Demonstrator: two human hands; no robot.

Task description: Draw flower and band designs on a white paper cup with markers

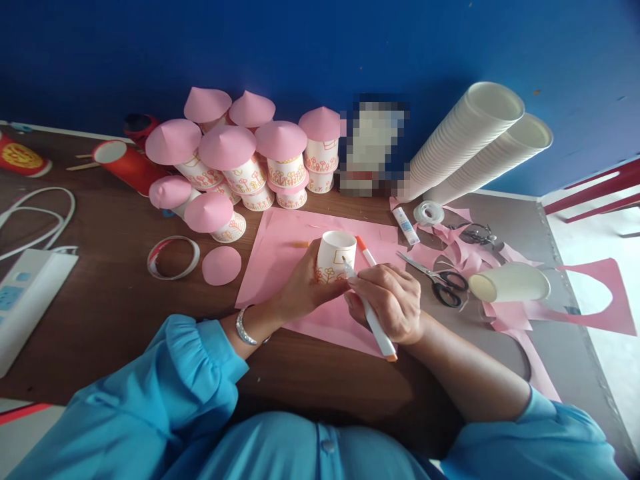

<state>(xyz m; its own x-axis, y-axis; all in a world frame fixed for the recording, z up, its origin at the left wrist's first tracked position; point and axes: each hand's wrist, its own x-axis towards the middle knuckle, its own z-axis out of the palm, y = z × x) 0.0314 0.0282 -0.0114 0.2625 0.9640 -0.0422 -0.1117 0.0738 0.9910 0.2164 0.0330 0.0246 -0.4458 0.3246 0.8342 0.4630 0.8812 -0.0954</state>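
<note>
My left hand [306, 283] is wrapped round a white paper cup [337, 248] and holds it above a pink paper sheet [270, 257]. Orange-brown flowers and a square outline are drawn on the cup's side. In my right hand [393, 300] is a white marker pen [376, 321] with an orange end, its tip at the cup near the square. A second pen with a red-orange cap [366, 251] lies just behind the cup. An orange-brown pen cap [301, 245] rests on the sheet left of the cup.
Behind stand several decorated cups with pink cone roofs [227, 148]. Two tall paper cup stacks [463, 140] lean at right. Scissors [440, 280], a glue tube [406, 227], clear tape [429, 213], pink scraps and a lying cup [517, 283] are nearby. A power strip [35, 300] sits left.
</note>
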